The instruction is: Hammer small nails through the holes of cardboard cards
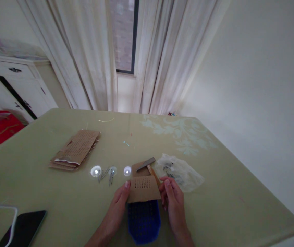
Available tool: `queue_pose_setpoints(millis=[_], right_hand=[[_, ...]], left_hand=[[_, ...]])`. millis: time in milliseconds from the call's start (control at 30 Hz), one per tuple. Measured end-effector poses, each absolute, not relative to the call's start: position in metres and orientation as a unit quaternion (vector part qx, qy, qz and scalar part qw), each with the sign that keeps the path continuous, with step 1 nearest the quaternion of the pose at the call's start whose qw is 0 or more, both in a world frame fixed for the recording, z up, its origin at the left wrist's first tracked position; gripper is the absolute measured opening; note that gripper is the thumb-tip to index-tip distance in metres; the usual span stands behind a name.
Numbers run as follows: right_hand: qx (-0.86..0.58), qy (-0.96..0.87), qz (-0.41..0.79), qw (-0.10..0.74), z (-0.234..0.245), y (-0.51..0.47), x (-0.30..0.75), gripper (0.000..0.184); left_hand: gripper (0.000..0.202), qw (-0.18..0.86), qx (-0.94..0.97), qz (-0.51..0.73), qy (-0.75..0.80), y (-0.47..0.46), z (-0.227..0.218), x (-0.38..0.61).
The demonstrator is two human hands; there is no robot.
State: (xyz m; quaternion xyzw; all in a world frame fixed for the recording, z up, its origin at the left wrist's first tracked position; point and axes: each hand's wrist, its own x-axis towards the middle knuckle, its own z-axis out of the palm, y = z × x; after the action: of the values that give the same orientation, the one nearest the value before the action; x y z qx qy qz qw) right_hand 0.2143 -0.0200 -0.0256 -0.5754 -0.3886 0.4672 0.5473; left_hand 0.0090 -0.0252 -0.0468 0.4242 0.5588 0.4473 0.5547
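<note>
A piece of brown cardboard (144,192) with rows of small punched holes is tilted up in front of me. My left hand (118,202) pinches its left edge, thumb on top. At its right edge, the curled fingers of my right hand (173,199) close on the cardboard's side, partly hidden. Below the cardboard sits a blue plastic basket (144,223) with a perforated bottom. Just beyond, a hammer (147,164) with a wooden handle rests on another cardboard piece (137,168); the handle runs down behind the held piece towards my right hand.
Several nails (106,173) lie to the left, near shiny round spots. A clear plastic bag (179,173) with small dark items is at right. Stacked perforated cardboard (76,149) lies farther left. A phone (25,228) and white cable (14,219) occupy the near left of the table (213,206).
</note>
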Motion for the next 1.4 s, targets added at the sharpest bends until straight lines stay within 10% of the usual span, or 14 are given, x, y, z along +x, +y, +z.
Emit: queue_pose_setpoints(millis=[300,800,1033,1400], right_hand=[[-0.633,-0.625,0.281,0.360,-0.015,0.022,0.248,0.032],[-0.603,-0.703,0.282,0.248,-0.038,0.053,0.233,0.013],[-0.573,-0.640,0.377,0.345,-0.034,0.052,0.243,0.021],[-0.490,-0.518,0.541,0.446,-0.025,0.048,0.244,0.032]], left_hand=[[0.040,0.166,0.504,0.312,0.788,0.003,-0.049,-0.098],[0.034,0.057,0.575,0.215,0.787,0.001,-0.071,-0.104],[0.040,0.039,0.560,0.297,0.773,0.002,-0.058,-0.101],[0.026,0.335,0.579,0.559,0.490,-0.019,-0.031,-0.010]])
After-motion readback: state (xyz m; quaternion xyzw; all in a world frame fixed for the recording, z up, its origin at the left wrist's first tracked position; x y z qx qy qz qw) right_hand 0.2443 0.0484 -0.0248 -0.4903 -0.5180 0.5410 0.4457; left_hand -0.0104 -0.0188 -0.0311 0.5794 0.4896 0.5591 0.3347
